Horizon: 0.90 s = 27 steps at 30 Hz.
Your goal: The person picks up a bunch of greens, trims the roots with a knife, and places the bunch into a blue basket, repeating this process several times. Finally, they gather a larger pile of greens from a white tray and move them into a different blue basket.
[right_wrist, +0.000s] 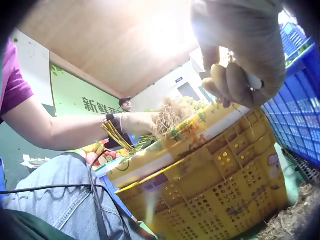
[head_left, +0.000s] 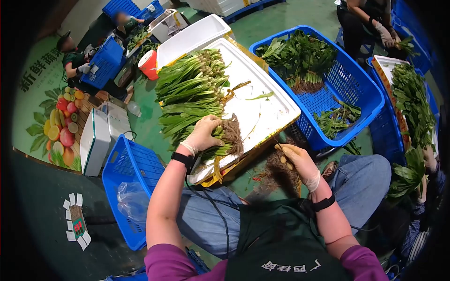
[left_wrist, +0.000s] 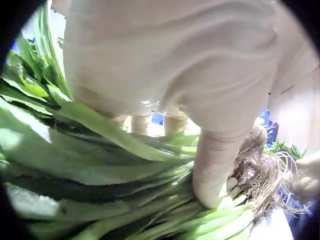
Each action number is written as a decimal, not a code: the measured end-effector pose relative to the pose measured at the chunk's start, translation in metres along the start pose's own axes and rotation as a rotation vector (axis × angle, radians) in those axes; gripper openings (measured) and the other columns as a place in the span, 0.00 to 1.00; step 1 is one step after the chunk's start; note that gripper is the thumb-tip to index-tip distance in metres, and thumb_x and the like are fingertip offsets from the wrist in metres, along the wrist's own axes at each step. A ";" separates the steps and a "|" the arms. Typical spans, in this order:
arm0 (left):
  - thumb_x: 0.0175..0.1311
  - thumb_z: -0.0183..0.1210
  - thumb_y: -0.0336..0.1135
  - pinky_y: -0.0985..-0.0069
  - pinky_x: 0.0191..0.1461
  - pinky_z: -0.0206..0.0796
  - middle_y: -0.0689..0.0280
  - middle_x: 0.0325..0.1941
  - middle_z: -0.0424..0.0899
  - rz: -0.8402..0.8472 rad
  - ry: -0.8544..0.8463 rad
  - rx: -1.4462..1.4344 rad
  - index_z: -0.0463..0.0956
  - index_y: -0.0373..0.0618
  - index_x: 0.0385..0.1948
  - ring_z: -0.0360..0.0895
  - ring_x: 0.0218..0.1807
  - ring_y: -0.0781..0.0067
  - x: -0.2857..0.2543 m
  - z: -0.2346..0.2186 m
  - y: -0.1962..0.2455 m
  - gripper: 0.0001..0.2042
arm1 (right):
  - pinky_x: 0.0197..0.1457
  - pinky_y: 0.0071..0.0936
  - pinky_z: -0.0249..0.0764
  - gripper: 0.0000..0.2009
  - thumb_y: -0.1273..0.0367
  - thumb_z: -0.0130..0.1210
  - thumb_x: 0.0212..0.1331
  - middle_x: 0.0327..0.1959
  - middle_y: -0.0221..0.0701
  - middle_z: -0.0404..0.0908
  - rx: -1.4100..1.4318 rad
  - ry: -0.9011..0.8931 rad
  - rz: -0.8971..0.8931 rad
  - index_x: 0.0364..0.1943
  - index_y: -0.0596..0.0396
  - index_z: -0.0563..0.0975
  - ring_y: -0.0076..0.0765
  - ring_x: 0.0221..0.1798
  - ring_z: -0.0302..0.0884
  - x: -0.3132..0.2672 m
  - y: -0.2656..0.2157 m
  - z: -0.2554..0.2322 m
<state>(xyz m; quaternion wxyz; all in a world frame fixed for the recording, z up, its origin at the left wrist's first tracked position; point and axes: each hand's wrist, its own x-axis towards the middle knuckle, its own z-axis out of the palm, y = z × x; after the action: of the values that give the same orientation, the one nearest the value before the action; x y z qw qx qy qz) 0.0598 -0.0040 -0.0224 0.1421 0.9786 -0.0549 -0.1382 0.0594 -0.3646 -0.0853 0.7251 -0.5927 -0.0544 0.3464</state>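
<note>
In a white-gloved grip, my left hand (head_left: 205,132) holds the stems of long-leaved greens (left_wrist: 150,182) at the near left of a white foam tray (head_left: 276,110). Its thumb (left_wrist: 212,172) lies across the pale stems just behind the tangled brown roots (head_left: 232,133). More greens (head_left: 192,82) lie in a row beyond it, leaves left and roots right. My gloved right hand (head_left: 297,161) is off the tray's near right edge, fingers curled inward (right_wrist: 237,82). A thin dark strand shows at its fingertips; I cannot tell whether it is pinched.
A yellow crate (right_wrist: 215,185) stands under the tray. At right, a blue basket (head_left: 361,110) contains rooted greens. Another blue basket (head_left: 136,164) sits by my left leg, near a scale display (head_left: 77,225). Root scraps (head_left: 276,173) litter the floor; other people work around.
</note>
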 end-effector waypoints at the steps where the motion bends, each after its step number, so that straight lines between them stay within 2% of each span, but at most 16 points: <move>1: 0.42 0.78 0.39 0.62 0.75 0.55 0.55 0.66 0.72 0.117 0.107 -0.038 0.76 0.43 0.57 0.64 0.71 0.51 -0.002 0.004 -0.006 0.35 | 0.27 0.15 0.59 0.18 0.61 0.51 0.73 0.28 0.22 0.75 -0.008 0.004 -0.011 0.58 0.58 0.78 0.14 0.24 0.62 0.000 0.001 -0.001; 2: 0.42 0.78 0.38 0.63 0.76 0.54 0.55 0.68 0.71 0.235 0.213 -0.077 0.75 0.43 0.58 0.63 0.72 0.51 -0.005 0.008 -0.013 0.35 | 0.27 0.15 0.59 0.18 0.61 0.51 0.73 0.28 0.22 0.75 -0.016 0.007 -0.021 0.58 0.57 0.78 0.14 0.24 0.62 0.000 0.002 -0.002; 4: 0.45 0.76 0.34 0.66 0.79 0.51 0.55 0.73 0.68 0.206 0.217 -0.082 0.74 0.43 0.60 0.61 0.75 0.55 -0.017 0.003 -0.012 0.35 | 0.27 0.15 0.58 0.18 0.61 0.51 0.74 0.28 0.22 0.75 -0.003 0.010 -0.011 0.58 0.57 0.79 0.14 0.24 0.61 -0.001 0.002 -0.002; 6: 0.47 0.74 0.34 0.63 0.77 0.53 0.51 0.72 0.69 0.059 0.224 -0.359 0.76 0.40 0.58 0.60 0.76 0.51 -0.027 -0.004 -0.012 0.31 | 0.27 0.15 0.58 0.18 0.61 0.51 0.74 0.28 0.22 0.75 0.006 0.013 -0.002 0.58 0.57 0.79 0.14 0.24 0.61 -0.002 0.002 -0.002; 7: 0.51 0.71 0.31 0.68 0.74 0.58 0.57 0.66 0.76 0.032 0.198 -0.406 0.75 0.40 0.59 0.69 0.70 0.60 -0.032 -0.013 -0.008 0.29 | 0.27 0.15 0.58 0.18 0.61 0.51 0.74 0.28 0.22 0.75 -0.003 0.018 -0.005 0.58 0.57 0.79 0.14 0.24 0.61 -0.002 0.002 -0.002; 8: 0.51 0.71 0.31 0.68 0.74 0.58 0.57 0.66 0.76 0.032 0.199 -0.402 0.75 0.40 0.59 0.69 0.70 0.60 -0.035 -0.015 -0.011 0.29 | 0.27 0.15 0.58 0.17 0.61 0.51 0.74 0.28 0.22 0.75 -0.012 0.023 -0.011 0.58 0.57 0.79 0.14 0.24 0.61 -0.002 0.002 -0.002; 10: 0.57 0.67 0.28 0.70 0.76 0.55 0.64 0.63 0.80 -0.087 0.213 -0.888 0.74 0.41 0.62 0.70 0.69 0.70 -0.042 -0.023 -0.013 0.27 | 0.27 0.14 0.57 0.18 0.61 0.50 0.74 0.28 0.22 0.74 -0.005 0.026 -0.014 0.58 0.58 0.78 0.14 0.24 0.60 -0.003 -0.002 0.001; 12: 0.57 0.68 0.30 0.69 0.74 0.57 0.64 0.63 0.80 -0.060 0.249 -0.842 0.75 0.40 0.61 0.72 0.68 0.69 -0.049 -0.029 -0.016 0.27 | 0.28 0.13 0.57 0.19 0.61 0.49 0.74 0.29 0.22 0.73 0.005 0.023 -0.014 0.59 0.60 0.78 0.14 0.25 0.59 -0.005 -0.005 0.007; 14: 0.60 0.68 0.29 0.73 0.67 0.65 0.67 0.57 0.83 0.010 0.389 -1.010 0.76 0.39 0.59 0.77 0.58 0.73 -0.057 -0.030 -0.020 0.24 | 0.26 0.12 0.54 0.19 0.61 0.50 0.74 0.30 0.21 0.73 0.076 0.030 -0.056 0.60 0.59 0.78 0.12 0.24 0.58 -0.007 -0.007 0.013; 16: 0.60 0.69 0.31 0.70 0.67 0.65 0.65 0.56 0.84 0.067 0.392 -1.016 0.76 0.39 0.58 0.77 0.58 0.71 -0.058 -0.035 -0.022 0.23 | 0.25 0.12 0.51 0.19 0.63 0.54 0.71 0.30 0.21 0.73 0.143 0.043 -0.055 0.61 0.59 0.77 0.11 0.23 0.57 -0.013 -0.017 0.028; 18: 0.61 0.68 0.31 0.68 0.68 0.65 0.63 0.55 0.84 0.150 0.354 -1.111 0.77 0.39 0.55 0.78 0.58 0.69 -0.060 -0.038 -0.019 0.21 | 0.31 0.13 0.55 0.21 0.63 0.60 0.67 0.32 0.20 0.76 0.138 0.031 -0.089 0.59 0.60 0.77 0.11 0.29 0.62 -0.016 -0.026 0.041; 19: 0.61 0.68 0.32 0.68 0.67 0.65 0.62 0.53 0.85 0.165 0.361 -1.107 0.77 0.40 0.53 0.79 0.57 0.68 -0.061 -0.041 -0.018 0.20 | 0.35 0.13 0.60 0.22 0.64 0.61 0.65 0.33 0.22 0.78 0.103 0.024 -0.112 0.60 0.60 0.77 0.13 0.32 0.67 -0.011 -0.027 0.051; 20: 0.61 0.68 0.32 0.68 0.67 0.65 0.62 0.53 0.85 0.169 0.360 -1.106 0.77 0.40 0.53 0.79 0.57 0.68 -0.062 -0.040 -0.018 0.20 | 0.40 0.15 0.67 0.22 0.65 0.61 0.64 0.35 0.24 0.80 0.092 0.002 -0.129 0.60 0.60 0.77 0.16 0.36 0.71 -0.010 -0.032 0.063; 22: 0.60 0.69 0.33 0.69 0.66 0.66 0.63 0.52 0.85 0.141 0.352 -1.167 0.76 0.40 0.54 0.79 0.57 0.69 -0.062 -0.037 -0.021 0.21 | 0.45 0.19 0.71 0.23 0.66 0.62 0.63 0.36 0.25 0.81 -0.014 -0.023 -0.220 0.60 0.62 0.76 0.19 0.40 0.74 0.001 -0.041 0.093; 24: 0.60 0.69 0.33 0.70 0.66 0.67 0.64 0.52 0.85 0.131 0.323 -1.119 0.76 0.40 0.55 0.79 0.56 0.70 -0.062 -0.035 -0.022 0.21 | 0.45 0.20 0.72 0.21 0.68 0.61 0.64 0.37 0.26 0.82 0.094 -0.003 -0.272 0.59 0.62 0.76 0.19 0.40 0.74 0.026 -0.035 0.125; 27: 0.61 0.69 0.32 0.71 0.65 0.67 0.65 0.52 0.85 0.086 0.295 -1.016 0.75 0.40 0.56 0.78 0.55 0.73 -0.060 -0.025 -0.017 0.21 | 0.47 0.21 0.73 0.17 0.70 0.60 0.65 0.41 0.28 0.84 0.172 0.052 -0.203 0.55 0.63 0.78 0.20 0.41 0.77 0.066 -0.024 0.152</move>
<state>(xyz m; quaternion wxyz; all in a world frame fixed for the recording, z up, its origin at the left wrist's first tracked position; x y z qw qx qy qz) 0.0113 0.0272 0.0112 0.6102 0.7922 -0.0006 -0.0022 0.0450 -0.2038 -0.0409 0.8058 -0.5285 -0.0652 0.2589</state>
